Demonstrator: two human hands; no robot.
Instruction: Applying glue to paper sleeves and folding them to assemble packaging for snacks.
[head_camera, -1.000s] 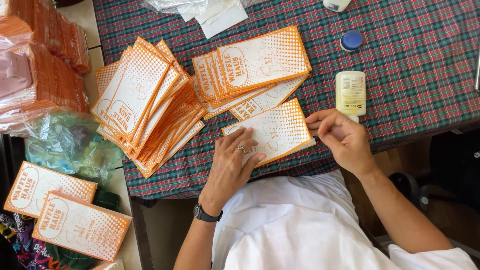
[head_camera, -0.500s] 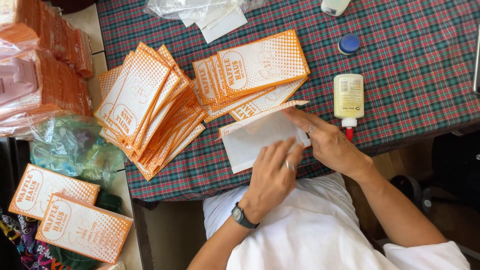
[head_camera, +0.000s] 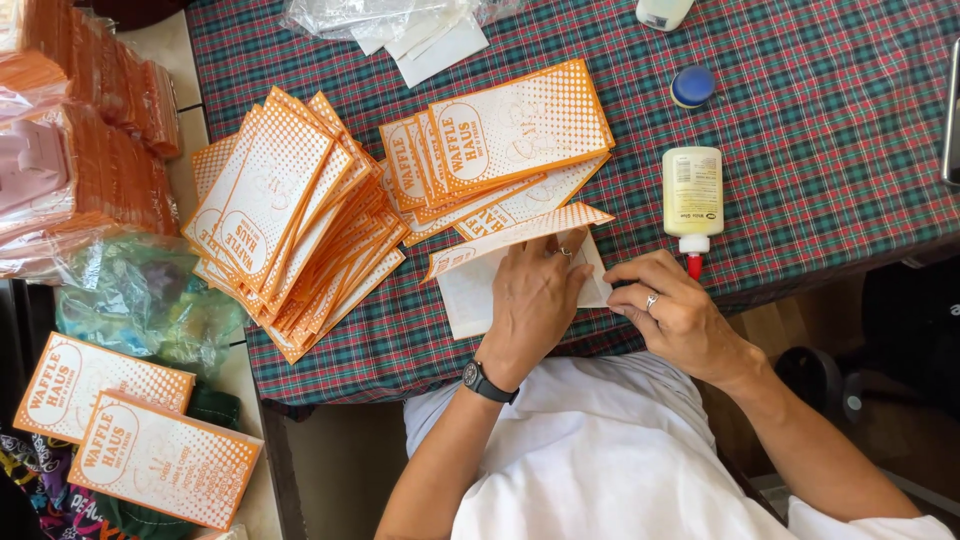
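Plaid tablecloth (head_camera: 820, 150) covers the table; big fanned stack of orange-white paper bags (head_camera: 290, 220) at left, smaller stack (head_camera: 500, 140) at centre. Partly folded bag (head_camera: 500, 270) lies at the near edge, one flap raised. Left hand (head_camera: 535, 300) presses flat on it; right hand (head_camera: 675, 310) pinches its right edge. Glue bottle (head_camera: 692, 195) lies just beside, blue cap (head_camera: 692, 86) beyond.

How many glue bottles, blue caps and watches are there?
Glue bottles: 1 whole, plus a similar white one cut off at the top edge
Blue caps: 1
Watches: 1, on the left wrist
Total: 4
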